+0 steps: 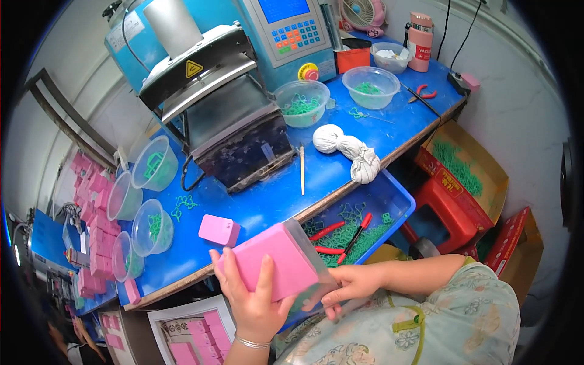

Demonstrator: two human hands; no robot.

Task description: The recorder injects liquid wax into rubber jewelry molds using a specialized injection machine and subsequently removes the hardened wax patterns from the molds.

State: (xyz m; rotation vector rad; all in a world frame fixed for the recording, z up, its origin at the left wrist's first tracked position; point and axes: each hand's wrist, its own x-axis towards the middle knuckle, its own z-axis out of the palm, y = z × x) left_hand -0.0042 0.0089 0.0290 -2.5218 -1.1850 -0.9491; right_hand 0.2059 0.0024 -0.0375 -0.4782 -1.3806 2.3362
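My left hand (255, 298) holds a large pink rectangular block (272, 260), its fingers spread over the upper face. Clear, greyish plastic (310, 252) runs along the block's far and right sides. At the lower right corner, my right hand (354, 287) has its curled fingers on this plastic, partly hidden behind it. A smaller pink block (219, 230) lies on the blue table just beyond my left fingertips. Below the table edge, a blue tray (398, 193) contains green tangled pieces (359, 243) and red-handled pliers (328, 231).
A press machine (234, 131) stands at the table's back. Several clear bowls (152, 225) with green pieces are at the left. A white cloth bundle (347, 152) and a thin stick (302, 170) lie right of the press. A red stool (447, 210) and cartons (486, 158) stand at the right.
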